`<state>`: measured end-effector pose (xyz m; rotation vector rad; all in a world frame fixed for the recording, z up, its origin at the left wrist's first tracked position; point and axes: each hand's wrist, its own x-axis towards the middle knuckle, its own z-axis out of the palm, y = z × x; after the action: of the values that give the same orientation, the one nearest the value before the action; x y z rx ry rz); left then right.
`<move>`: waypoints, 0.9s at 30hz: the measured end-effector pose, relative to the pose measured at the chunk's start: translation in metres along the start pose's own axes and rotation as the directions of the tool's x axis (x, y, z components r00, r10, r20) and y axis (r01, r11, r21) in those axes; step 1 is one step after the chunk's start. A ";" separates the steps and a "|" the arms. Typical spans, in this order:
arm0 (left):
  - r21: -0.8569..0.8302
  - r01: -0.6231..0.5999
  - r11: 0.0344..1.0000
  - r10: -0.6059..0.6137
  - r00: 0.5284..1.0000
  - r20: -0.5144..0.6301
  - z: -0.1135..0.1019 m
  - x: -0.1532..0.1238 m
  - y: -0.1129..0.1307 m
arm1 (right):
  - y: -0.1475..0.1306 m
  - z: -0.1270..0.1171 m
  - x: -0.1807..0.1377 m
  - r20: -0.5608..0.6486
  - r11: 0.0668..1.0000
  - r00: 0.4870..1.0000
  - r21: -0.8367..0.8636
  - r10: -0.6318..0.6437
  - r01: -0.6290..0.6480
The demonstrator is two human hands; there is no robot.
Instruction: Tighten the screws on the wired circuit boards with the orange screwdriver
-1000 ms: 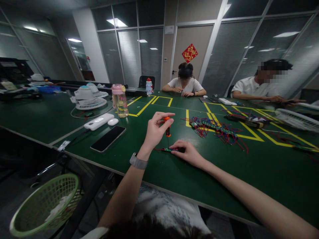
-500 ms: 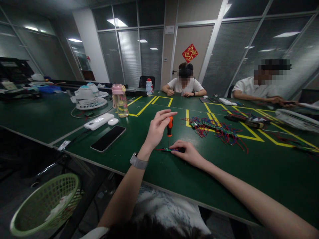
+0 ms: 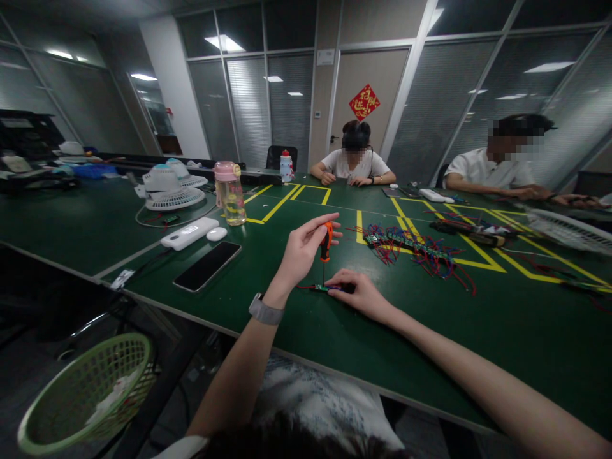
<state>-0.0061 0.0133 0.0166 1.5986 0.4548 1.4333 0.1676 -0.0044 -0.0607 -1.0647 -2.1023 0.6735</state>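
Observation:
An orange and black screwdriver (image 3: 326, 245) stands upright, its tip down on a small green circuit board (image 3: 320, 288). My left hand (image 3: 306, 245) has its thumb and fingers about the screwdriver's handle, with some fingers stretched out past it. On the table my right hand (image 3: 356, 292) pinches the right end of the board, where dark wires come off. A red wire runs out from the board's left end. What lies under my right fingers is partly hidden.
Beyond my right hand lies a row of wired circuit boards (image 3: 411, 245). A phone (image 3: 208, 266), a white power bank (image 3: 190, 234) and a pink-lidded bottle (image 3: 230, 194) are on the left. A green basket (image 3: 86, 395) stands below the table edge. Two people sit across the table.
The fingers of my left hand have shifted and spread around the screwdriver handle. My right hand and the board stay in place. The person at the right has moved their arms slightly.

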 end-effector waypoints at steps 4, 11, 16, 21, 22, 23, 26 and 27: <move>0.205 -0.050 0.978 0.068 0.994 -0.082 -0.001 -0.001 0.003 | 0.000 0.000 0.000 -0.005 1.000 1.000 0.000 -0.005 0.005; 0.041 -0.030 0.999 0.031 0.999 -0.008 -0.001 0.000 -0.001 | 0.001 0.001 0.000 -0.007 1.000 1.000 -0.005 -0.009 0.009; 0.260 -0.052 0.964 0.086 0.989 -0.120 -0.002 0.000 -0.002 | 0.002 0.001 0.000 -0.008 1.000 1.000 -0.004 -0.007 0.007; 0.073 -0.028 0.997 0.032 0.998 -0.050 -0.002 0.001 -0.002 | 0.002 0.001 0.000 -0.010 1.000 1.000 -0.004 -0.008 0.008; 0.031 -0.010 0.999 0.011 0.999 -0.040 -0.001 0.001 -0.002 | 0.002 0.001 0.000 -0.010 1.000 1.000 -0.005 -0.010 0.009; 0.025 0.001 1.000 0.000 0.999 -0.046 -0.001 0.000 -0.001 | 0.002 0.000 0.000 -0.009 1.000 1.000 -0.006 -0.010 0.010; 0.174 -0.024 0.984 0.043 0.993 -0.105 0.000 0.000 0.001 | 0.002 0.000 0.000 -0.006 1.000 1.000 -0.006 -0.008 0.008; 0.224 -0.038 0.974 0.065 0.991 -0.115 -0.001 0.000 0.002 | 0.002 0.000 0.000 -0.005 1.000 1.000 -0.007 -0.008 0.008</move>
<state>-0.0073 0.0124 0.0177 1.7148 0.6684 1.5700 0.1681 -0.0038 -0.0621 -1.0605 -2.1047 0.6598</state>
